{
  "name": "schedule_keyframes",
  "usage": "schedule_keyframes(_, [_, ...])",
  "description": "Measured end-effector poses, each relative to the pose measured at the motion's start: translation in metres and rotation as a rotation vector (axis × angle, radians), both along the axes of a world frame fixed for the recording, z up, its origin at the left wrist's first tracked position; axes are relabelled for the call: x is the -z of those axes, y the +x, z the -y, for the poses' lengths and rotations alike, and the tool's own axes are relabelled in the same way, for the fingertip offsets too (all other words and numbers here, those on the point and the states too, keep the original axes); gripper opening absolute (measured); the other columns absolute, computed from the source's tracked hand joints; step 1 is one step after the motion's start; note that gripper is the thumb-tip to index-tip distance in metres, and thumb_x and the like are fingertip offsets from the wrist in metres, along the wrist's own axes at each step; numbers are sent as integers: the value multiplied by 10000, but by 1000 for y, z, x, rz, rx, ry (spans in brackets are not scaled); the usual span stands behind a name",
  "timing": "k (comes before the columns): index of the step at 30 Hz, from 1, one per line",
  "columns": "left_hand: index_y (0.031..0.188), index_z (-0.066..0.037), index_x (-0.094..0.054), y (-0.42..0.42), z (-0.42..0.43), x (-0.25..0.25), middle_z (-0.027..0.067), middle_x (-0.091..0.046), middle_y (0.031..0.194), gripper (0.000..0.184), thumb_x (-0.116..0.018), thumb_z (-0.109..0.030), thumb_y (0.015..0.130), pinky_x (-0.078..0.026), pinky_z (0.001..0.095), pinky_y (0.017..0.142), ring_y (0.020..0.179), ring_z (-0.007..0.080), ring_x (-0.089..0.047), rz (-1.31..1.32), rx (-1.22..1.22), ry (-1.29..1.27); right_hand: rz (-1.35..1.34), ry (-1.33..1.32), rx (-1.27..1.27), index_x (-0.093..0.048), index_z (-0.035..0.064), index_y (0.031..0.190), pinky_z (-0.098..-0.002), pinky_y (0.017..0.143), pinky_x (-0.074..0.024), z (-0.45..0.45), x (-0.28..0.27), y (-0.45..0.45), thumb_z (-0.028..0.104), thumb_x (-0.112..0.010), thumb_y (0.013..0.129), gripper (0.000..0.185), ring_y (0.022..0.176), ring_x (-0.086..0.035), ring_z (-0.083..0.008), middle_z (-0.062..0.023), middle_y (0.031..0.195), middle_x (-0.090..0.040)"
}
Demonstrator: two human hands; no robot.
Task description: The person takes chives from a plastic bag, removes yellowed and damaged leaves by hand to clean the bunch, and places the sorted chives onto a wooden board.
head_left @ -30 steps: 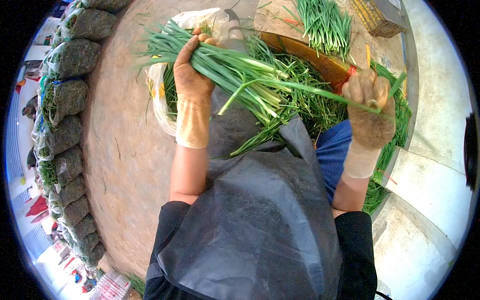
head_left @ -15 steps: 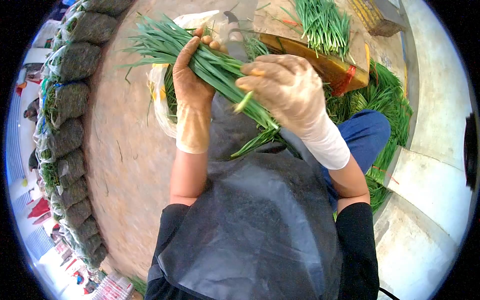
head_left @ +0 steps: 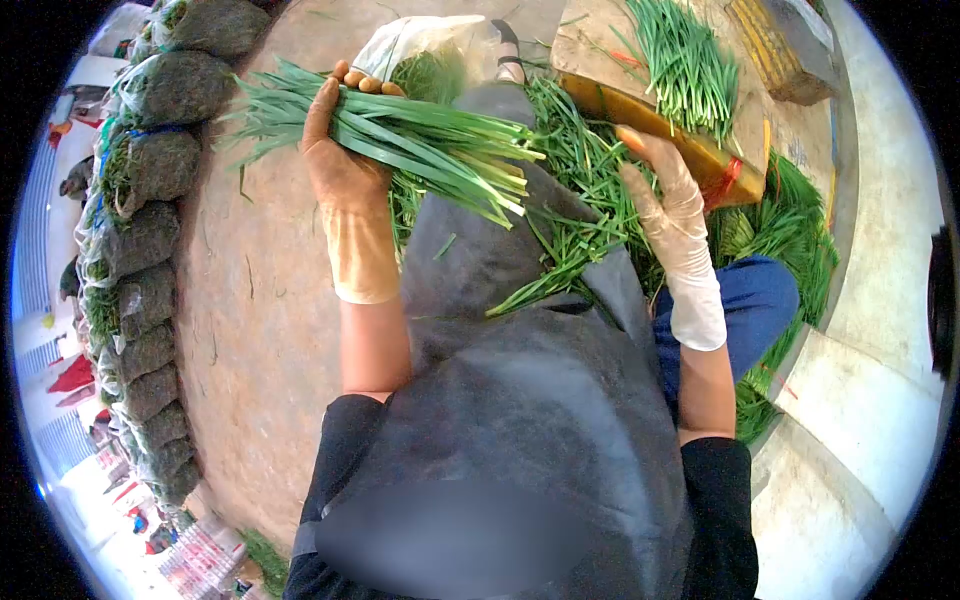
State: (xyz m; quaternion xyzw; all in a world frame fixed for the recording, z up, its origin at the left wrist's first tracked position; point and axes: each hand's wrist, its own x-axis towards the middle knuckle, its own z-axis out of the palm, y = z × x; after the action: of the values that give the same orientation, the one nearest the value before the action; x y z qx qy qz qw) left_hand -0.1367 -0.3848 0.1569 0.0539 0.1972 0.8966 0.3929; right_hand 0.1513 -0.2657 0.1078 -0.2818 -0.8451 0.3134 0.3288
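My left hand (head_left: 350,170), in a stained glove, is wrapped round a bunch of long green stalks (head_left: 430,140). The leafy tips point left and the pale cut ends point right. My gloved right hand (head_left: 665,195) has its fingers apart, with nothing seen in it, just right of the bunch. Loose green trimmings (head_left: 585,165) lie beneath and between the hands, some on the dark apron (head_left: 470,250). Beside my right hand stands a yellow-brown board (head_left: 650,130) with a red tie.
Another bunch (head_left: 690,75) rests on a wooden surface at the top right, near a yellow crate (head_left: 775,50). More greens (head_left: 790,230) lie along the right wall. A plastic bag (head_left: 430,40) is at the top. Filled sacks (head_left: 150,240) line the left.
My right hand came in from the right to the bunch, then moved back right and opened; the strand it pulled is gone. My left hand has shifted left with the bunch.
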Motion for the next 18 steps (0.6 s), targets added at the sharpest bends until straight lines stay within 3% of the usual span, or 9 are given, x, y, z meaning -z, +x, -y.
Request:
schedule_keyframes(1, [1038,22,-561,3,-1,-2,84,-568,864,208,-561,-54,844,-488,393,795,786,205,-564,-5,43,11,-121,-73,-106,-571,87,1189,-376,947,-435,13,-38,-19,214,-687,785,440,1066,-564,-309,-147,1116,-602])
schedule_keyframes(3, [1050,19,-555,9,-5,-5,82,-565,871,213,-555,-56,851,-485,394,798,791,203,-563,-13,102,37,-182,185,-110,-627,73,1077,-376,876,-465,30,-71,-51,206,-708,762,351,985,-598,-282,-120,1019,-633])
schedule_keyframes(5, [1075,18,-538,17,-8,-6,80,-560,881,226,-540,-61,863,-480,389,799,800,203,-559,14,212,129,-54,297,-108,-661,64,971,-372,779,-482,30,-73,-61,210,-726,750,273,890,-617,-260,-94,932,-650])
schedule_keyframes(7, [1082,20,-530,17,-8,-6,76,-553,879,229,-536,-71,871,-475,390,798,793,200,-552,21,221,147,-165,264,-98,-675,28,887,-296,715,-490,27,-74,-63,127,-752,731,201,763,-625,-181,-74,827,-662])
schedule_keyframes(11, [1065,18,-530,8,3,-1,59,-546,852,215,-542,-82,876,-471,378,774,777,188,-542,-32,111,60,-424,-544,-32,-668,11,898,-240,688,-475,33,-64,-37,155,-708,809,174,730,-599,-102,-42,797,-670])
schedule_keyframes(13, [1025,10,-543,-2,5,-1,38,-543,831,176,-547,-84,876,-468,354,747,758,167,-540,-55,122,78,-283,-653,71,-666,-2,919,-215,691,-470,20,-45,-13,174,-694,824,202,744,-596,-77,-41,842,-683])
schedule_keyframes(15, [1004,-4,-553,-15,8,4,24,-536,815,154,-536,-97,882,-459,345,746,737,151,-534,-19,106,108,-169,-601,120,-677,15,912,-259,713,-485,-3,9,15,227,-674,832,226,751,-627,-151,-64,830,-684])
schedule_keyframes(17, [1021,-14,-552,-17,12,0,19,-524,797,166,-526,-107,886,-451,344,758,732,146,-527,15,86,205,489,-285,100,-653,42,1030,-336,794,-483,-24,64,35,280,-653,829,311,859,-626,-269,-121,949,-667])
schedule_keyframes(18, [1079,-24,-542,-15,13,-2,17,-518,816,218,-527,-112,880,-440,356,799,765,142,-520,-7,123,261,601,-66,111,-615,59,1107,-371,841,-465,-16,60,35,283,-641,829,358,943,-594,-312,-149,1048,-629])
